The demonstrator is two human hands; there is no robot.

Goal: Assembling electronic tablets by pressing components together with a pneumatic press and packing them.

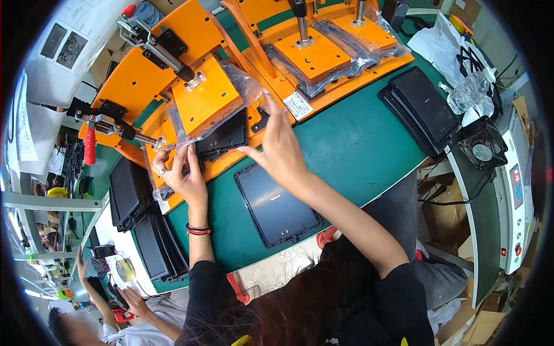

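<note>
Green worktop under the hands, its near edge partly hidden by the wearer's hair and dark clothing. Counts: three large orange press blocks in view, one on the near-left fixture and two on the fixture to its right; two red clamp handles, both at left; three stacks of black panels, one at right, two at left; one single black panel flat on the worktop, apart from the stacks. Another panel sits in the near-left fixture, partly under block and clear film, its left end obscured by the left hand. Left hand: fingers partly bent at that end; cannot tell whether it grips. Right hand: thumb and forefinger spread wide, thumb by the panel's right corner, forefinger at the film's edge, nothing seen in its grasp. Around: black fan beside the right stack, white bag behind; a co-worker's hand at lower left. Containers: one clear bottle, contents not discernible; cardboard below the worktop at right, interior unclear.
</note>
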